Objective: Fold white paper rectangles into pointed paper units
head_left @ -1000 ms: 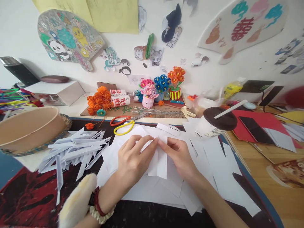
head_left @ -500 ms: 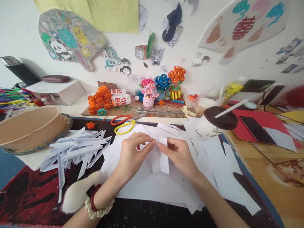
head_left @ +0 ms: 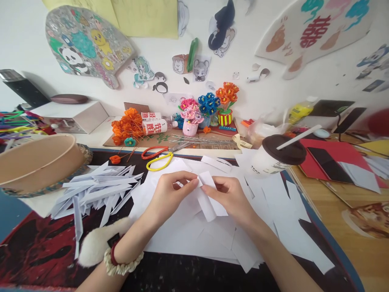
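Note:
Both hands pinch a small folded white paper piece (head_left: 208,198) just above a spread of white paper sheets (head_left: 188,239) on the dark table mat. My left hand (head_left: 170,196) grips its top left edge between thumb and fingers. My right hand (head_left: 232,198) pinches its top right side, fingers closed. The piece hangs tilted, lower end pointing down and to the right. A fluffy charm and scrunchie sit on my left wrist (head_left: 121,255).
A pile of folded white paper strips (head_left: 97,190) lies to the left, beside a round tan box (head_left: 36,162). Yellow and red scissors (head_left: 159,157) lie beyond the hands. A lidded cup with a straw (head_left: 278,156) stands at right. Pipe-cleaner flowers (head_left: 194,113) line the wall.
The hands lifted the folded paper piece off the sheets and turned it, so it now hangs tilted. My left fingers went from lying flat to pinching.

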Demonstrator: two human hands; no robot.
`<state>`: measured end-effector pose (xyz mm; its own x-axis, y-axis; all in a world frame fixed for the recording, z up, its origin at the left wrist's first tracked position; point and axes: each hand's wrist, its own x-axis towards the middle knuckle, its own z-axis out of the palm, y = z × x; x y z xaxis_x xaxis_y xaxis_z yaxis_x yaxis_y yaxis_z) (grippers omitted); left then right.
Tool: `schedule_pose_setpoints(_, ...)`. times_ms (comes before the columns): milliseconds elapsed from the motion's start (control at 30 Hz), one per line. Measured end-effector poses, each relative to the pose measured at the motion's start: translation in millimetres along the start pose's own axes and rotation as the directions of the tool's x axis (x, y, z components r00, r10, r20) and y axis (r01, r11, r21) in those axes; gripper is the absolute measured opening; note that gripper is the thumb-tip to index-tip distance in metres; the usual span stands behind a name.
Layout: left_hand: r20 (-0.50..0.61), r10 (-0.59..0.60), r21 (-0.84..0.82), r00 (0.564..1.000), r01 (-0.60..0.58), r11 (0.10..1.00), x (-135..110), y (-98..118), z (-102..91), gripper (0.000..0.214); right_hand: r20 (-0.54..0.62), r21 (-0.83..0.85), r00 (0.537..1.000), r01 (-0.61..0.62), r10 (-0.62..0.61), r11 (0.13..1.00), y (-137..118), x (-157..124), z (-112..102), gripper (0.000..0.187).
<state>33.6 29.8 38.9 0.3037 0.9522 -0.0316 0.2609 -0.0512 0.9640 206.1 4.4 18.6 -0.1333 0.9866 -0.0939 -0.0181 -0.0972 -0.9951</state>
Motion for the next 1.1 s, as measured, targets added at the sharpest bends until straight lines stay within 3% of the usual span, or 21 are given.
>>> schedule_pose_setpoints(267,-0.032,-0.025,-0.051,0.999,0.023,0.998,0.0,-0.5,-0.3,0.016,0.068,0.072,0.997,-0.031,0.026,0.997,-3.2,-1.2,-0.9,0.015)
schedule_pose_setpoints(1100,-0.011,0.004,0.0,1.0,-0.004,1.0,0.6,4.0,-2.2,0.017,0.064,0.06,0.996,-0.066,0.062,0.996,-2.3,0.0,-1.1,0.012)
